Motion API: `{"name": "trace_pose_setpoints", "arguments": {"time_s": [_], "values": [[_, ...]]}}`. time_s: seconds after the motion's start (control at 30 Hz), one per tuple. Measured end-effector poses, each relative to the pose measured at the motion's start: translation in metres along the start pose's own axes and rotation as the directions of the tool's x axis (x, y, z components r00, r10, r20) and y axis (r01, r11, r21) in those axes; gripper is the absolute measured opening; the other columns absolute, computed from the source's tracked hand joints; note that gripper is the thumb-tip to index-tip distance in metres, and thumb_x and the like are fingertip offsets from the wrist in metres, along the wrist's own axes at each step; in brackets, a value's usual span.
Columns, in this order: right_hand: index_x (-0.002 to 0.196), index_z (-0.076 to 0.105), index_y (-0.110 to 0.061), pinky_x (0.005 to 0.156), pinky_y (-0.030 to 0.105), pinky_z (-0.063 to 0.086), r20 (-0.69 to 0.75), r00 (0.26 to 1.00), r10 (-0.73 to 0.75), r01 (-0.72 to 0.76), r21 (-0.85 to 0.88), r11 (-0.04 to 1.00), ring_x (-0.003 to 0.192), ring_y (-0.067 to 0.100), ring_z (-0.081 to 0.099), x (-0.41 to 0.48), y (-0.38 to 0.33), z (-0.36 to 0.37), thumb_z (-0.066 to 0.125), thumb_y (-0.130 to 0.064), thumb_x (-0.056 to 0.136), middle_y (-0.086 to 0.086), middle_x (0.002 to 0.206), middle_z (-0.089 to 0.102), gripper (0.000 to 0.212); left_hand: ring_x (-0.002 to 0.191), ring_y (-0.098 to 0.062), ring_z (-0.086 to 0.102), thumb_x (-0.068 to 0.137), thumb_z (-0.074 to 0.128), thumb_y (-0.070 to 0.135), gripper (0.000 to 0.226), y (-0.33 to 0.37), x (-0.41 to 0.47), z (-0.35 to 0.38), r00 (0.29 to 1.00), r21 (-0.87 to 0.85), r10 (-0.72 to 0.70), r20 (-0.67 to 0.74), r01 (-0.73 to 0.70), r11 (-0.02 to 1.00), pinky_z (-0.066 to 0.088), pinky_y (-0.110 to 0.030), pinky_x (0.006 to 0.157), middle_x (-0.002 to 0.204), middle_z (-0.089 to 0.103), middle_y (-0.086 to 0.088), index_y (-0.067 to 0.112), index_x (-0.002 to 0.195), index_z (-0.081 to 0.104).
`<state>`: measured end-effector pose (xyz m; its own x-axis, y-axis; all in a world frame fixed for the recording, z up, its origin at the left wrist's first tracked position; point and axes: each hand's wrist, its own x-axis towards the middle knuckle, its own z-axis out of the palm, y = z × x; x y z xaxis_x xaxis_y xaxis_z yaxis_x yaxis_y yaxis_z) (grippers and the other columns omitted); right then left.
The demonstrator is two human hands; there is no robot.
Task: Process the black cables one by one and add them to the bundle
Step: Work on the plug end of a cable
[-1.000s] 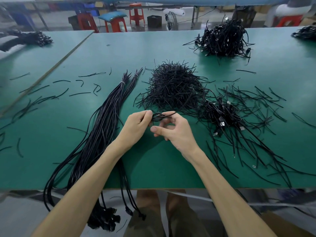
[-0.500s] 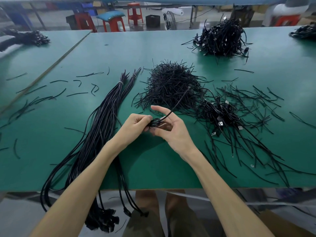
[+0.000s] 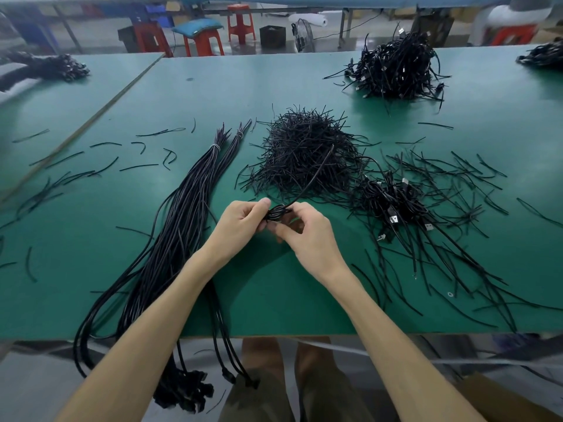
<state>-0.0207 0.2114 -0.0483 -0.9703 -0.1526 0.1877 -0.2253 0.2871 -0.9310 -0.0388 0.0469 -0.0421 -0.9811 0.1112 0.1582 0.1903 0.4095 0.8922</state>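
Note:
My left hand (image 3: pixel 240 225) and my right hand (image 3: pixel 307 236) meet above the green table (image 3: pixel 274 300), both pinching one small coiled black cable (image 3: pixel 277 212). A free end of that cable (image 3: pixel 316 175) sticks up and away toward the far right. The bundle of long straightened black cables (image 3: pixel 179 233) lies to the left of my hands, tied near its far end, with its plug ends hanging over the table's front edge. A tangle of coiled cables with USB plugs (image 3: pixel 393 202) sits to the right of my hands.
A mound of short black ties (image 3: pixel 304 150) lies just beyond my hands. Loose ties (image 3: pixel 457 184) are strewn at the right and far left. Another cable heap (image 3: pixel 396 68) sits at the back. Red stools (image 3: pixel 204 41) stand past the table.
The cable's free end has swung up from between my fingers and now points away over the tie mound. My right forefinger has curled back down onto the coil.

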Motion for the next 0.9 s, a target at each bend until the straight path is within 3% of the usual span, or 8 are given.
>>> {"name": "trace_pose_setpoints", "arguments": {"time_s": [0.2, 0.33, 0.43, 0.53, 0.67, 0.9], "values": [[0.089, 0.065, -0.014, 0.068, 0.015, 0.048, -0.010, 1.000, -0.023, 0.023, -0.035, 0.999, 0.071, 0.017, 0.067, 0.000, -0.003, 0.001, 0.064, -0.005, 0.096, 0.007, 0.097, 0.066, 0.012, 0.048, -0.013, 0.032, 0.109, 0.043, 0.032, 0.058, 0.000, 0.001, 0.000, 1.000, -0.009, 0.006, 0.024, -0.005, 1.000, 0.026, -0.026, 0.050, 0.050, 0.040, 0.003, 0.013, 0.055, 0.049], [0.086, 0.059, -0.015, 0.069, 0.022, 0.050, -0.069, 0.997, -0.033, 0.029, -0.048, 0.998, 0.076, 0.018, 0.067, 0.001, -0.003, 0.003, 0.062, -0.009, 0.099, 0.007, 0.094, 0.065, 0.015, 0.046, -0.014, 0.044, 0.110, 0.042, 0.039, 0.062, -0.001, 0.001, 0.001, 1.000, -0.062, 0.009, 0.001, -0.008, 0.998, 0.036, -0.022, 0.049, 0.051, 0.056, -0.002, 0.009, 0.059, 0.061], [0.087, 0.058, -0.015, 0.063, 0.022, 0.046, -0.130, 0.992, 0.004, -0.005, -0.010, 1.000, 0.066, 0.009, 0.063, 0.001, 0.001, 0.003, 0.063, -0.014, 0.100, 0.009, 0.089, 0.067, 0.013, 0.040, -0.023, 0.047, 0.109, 0.043, 0.039, 0.049, -0.002, 0.001, 0.001, 1.000, -0.071, 0.022, 0.001, -0.022, 0.997, 0.038, -0.025, 0.045, 0.058, 0.067, -0.008, 0.009, 0.077, 0.065], [0.088, 0.059, -0.013, 0.063, 0.019, 0.044, -0.184, 0.983, 0.010, -0.006, 0.020, 1.000, 0.060, 0.006, 0.062, 0.001, 0.003, 0.000, 0.063, -0.014, 0.099, 0.010, 0.084, 0.068, 0.013, 0.041, -0.029, 0.055, 0.109, 0.044, 0.030, 0.026, -0.004, 0.003, -0.002, 0.996, -0.188, -0.013, 0.092, 0.030, 0.982, 0.038, -0.024, 0.044, 0.069, 0.072, -0.016, 0.015, 0.105, 0.064], [0.085, 0.059, -0.012, 0.065, 0.027, 0.049, -0.248, 0.969, -0.014, 0.025, 0.039, 0.999, 0.066, 0.011, 0.065, 0.001, 0.005, -0.003, 0.063, -0.007, 0.098, 0.011, 0.086, 0.067, 0.015, 0.059, -0.032, 0.066, 0.111, 0.041, 0.028, 0.029, -0.003, -0.003, -0.007, 0.930, -0.480, 0.050, 0.365, 0.142, 0.866, 0.045, -0.030, 0.058, 0.096, 0.074, -0.021, 0.008, 0.120, 0.059], [0.079, 0.059, -0.015, 0.062, 0.018, 0.048, -0.228, 0.974, -0.012, 0.032, 0.084, 0.996, 0.061, 0.008, 0.066, -0.002, 0.002, -0.007, 0.055, 0.012, 0.092, 0.012, 0.083, 0.069, 0.030, 0.066, -0.024, 0.063, 0.102, 0.056, 0.032, 0.033, 0.002, -0.010, -0.003, 0.947, -0.417, 0.007, 0.322, 0.135, 0.899, 0.049, -0.027, 0.063, 0.089, 0.070, -0.016, 0.008, 0.125, 0.058]]}}
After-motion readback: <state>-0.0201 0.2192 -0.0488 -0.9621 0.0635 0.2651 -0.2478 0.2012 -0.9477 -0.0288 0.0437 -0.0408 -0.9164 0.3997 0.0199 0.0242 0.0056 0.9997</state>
